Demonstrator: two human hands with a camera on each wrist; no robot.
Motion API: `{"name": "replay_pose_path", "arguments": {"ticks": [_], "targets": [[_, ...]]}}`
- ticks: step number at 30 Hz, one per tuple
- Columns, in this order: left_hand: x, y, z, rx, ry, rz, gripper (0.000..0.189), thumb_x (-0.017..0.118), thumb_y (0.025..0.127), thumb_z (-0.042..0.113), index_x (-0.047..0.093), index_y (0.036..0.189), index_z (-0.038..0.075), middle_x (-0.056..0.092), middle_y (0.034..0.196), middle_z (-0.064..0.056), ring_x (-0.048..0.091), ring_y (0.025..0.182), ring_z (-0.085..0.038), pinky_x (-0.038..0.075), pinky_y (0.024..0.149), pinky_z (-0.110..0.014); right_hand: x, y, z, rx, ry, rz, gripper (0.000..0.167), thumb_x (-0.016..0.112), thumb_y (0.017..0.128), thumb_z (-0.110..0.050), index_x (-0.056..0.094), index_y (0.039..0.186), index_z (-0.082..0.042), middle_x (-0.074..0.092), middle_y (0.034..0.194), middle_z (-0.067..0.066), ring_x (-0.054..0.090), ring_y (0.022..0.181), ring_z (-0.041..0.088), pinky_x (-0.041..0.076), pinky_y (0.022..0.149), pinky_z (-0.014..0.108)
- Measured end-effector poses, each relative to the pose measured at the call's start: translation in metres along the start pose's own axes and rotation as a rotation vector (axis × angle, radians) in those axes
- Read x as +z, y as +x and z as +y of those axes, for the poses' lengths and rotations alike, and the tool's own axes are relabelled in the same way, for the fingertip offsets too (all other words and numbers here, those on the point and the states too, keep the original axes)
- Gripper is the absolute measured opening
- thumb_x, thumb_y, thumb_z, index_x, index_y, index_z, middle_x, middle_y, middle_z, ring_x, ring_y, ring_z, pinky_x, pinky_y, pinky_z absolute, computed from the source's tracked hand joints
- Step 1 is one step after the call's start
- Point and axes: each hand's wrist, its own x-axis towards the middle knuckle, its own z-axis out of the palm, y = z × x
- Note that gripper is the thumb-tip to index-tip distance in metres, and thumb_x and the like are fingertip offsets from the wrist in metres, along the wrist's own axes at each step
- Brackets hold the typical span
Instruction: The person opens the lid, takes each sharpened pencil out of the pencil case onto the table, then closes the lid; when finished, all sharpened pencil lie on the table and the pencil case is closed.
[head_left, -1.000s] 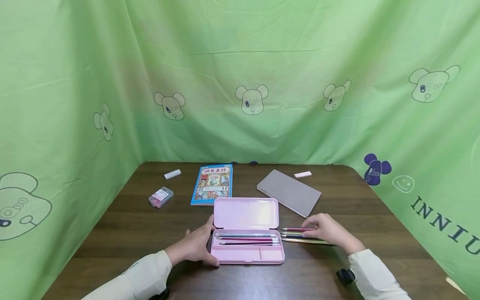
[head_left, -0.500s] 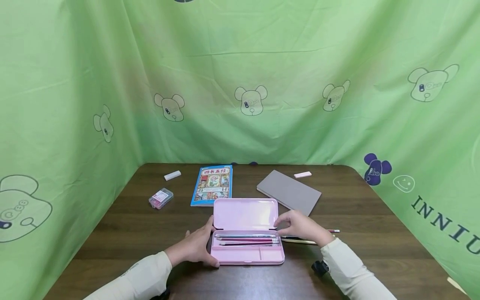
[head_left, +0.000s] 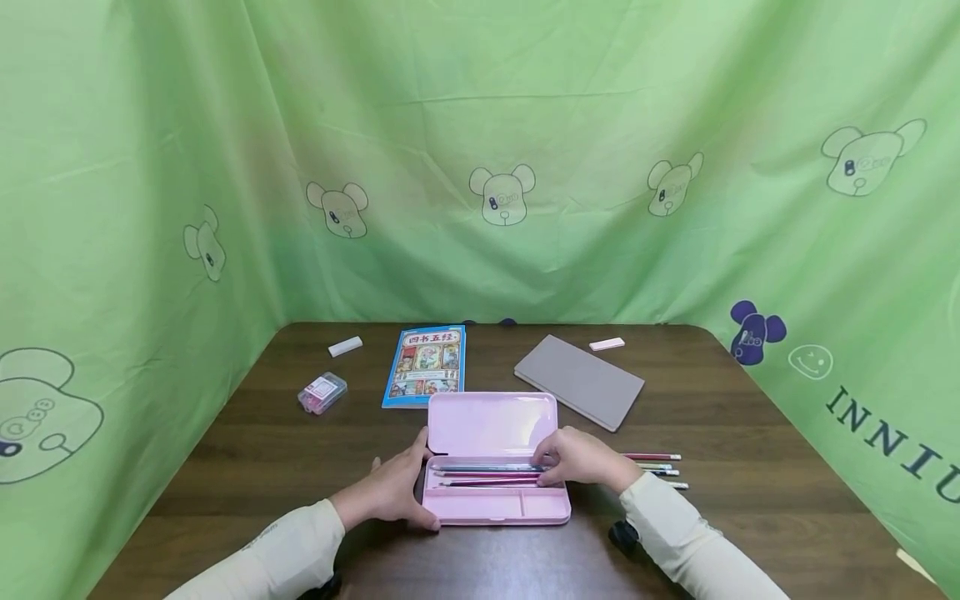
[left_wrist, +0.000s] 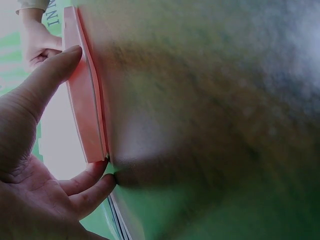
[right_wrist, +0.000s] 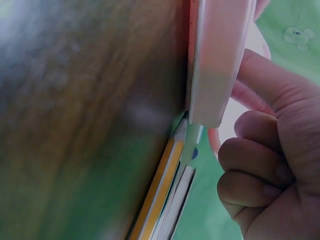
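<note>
A pink pencil case (head_left: pixel 472 508) lies with its lid up on the table, several pencils (head_left: pixel 480 474) in its long back compartment. My left hand (head_left: pixel 390 487) grips the case's left end, thumb at the front and fingers behind; the left wrist view shows this thumb (left_wrist: pixel 70 59) against the case's side. My right hand (head_left: pixel 581 458) reaches over the right end, thumb and forefinger at the pencils' ends. In the right wrist view its other fingers (right_wrist: pixel 252 160) are curled outside the case. I cannot tell whether a pencil is pinched, as the hand covers those ends.
More pencils (head_left: pixel 652 457) lie right of the case, partly under the right wrist. Behind stand out a blue-edged book (head_left: pixel 427 367) and a grey notebook (head_left: pixel 579 383). A small clear box (head_left: pixel 322 392), a white bar (head_left: pixel 345 347) and a pink-white bar (head_left: pixel 606 343) lie farther out.
My right hand has moved left from the loose pencils to the case's right end and down over the pencils inside. The left hand keeps its hold on the case.
</note>
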Motion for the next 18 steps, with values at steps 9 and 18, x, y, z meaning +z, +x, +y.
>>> {"name": "replay_pose_path", "arguments": {"ticks": [9, 18], "targets": [[0.0002, 0.0001, 0.0008, -0.002, 0.004, 0.006, 0.129, 0.086, 0.056, 0.046, 0.007, 0.146, -0.002, 0.050, 0.130, -0.007, 0.043, 0.124, -0.030, 0.011, 0.092, -0.079, 0.0027, 0.0035, -0.0011, -0.037, -0.029, -0.019, 0.007, 0.075, 0.074, -0.020, 0.069, 0.073, -0.016, 0.052, 0.060, -0.016, 0.040, 0.054, -0.003, 0.035, 0.049, 0.016], [0.0012, -0.0005, 0.0001, 0.001, 0.003, 0.008, 0.129, 0.086, 0.056, 0.046, 0.007, 0.146, -0.002, 0.051, 0.129, -0.007, 0.044, 0.123, -0.030, 0.011, 0.092, -0.079, 0.0050, 0.0048, -0.0025, -0.033, -0.012, -0.023, 0.009, 0.074, 0.071, -0.017, 0.065, 0.070, -0.016, 0.045, 0.058, -0.016, 0.038, 0.053, -0.003, 0.034, 0.048, 0.015]]}}
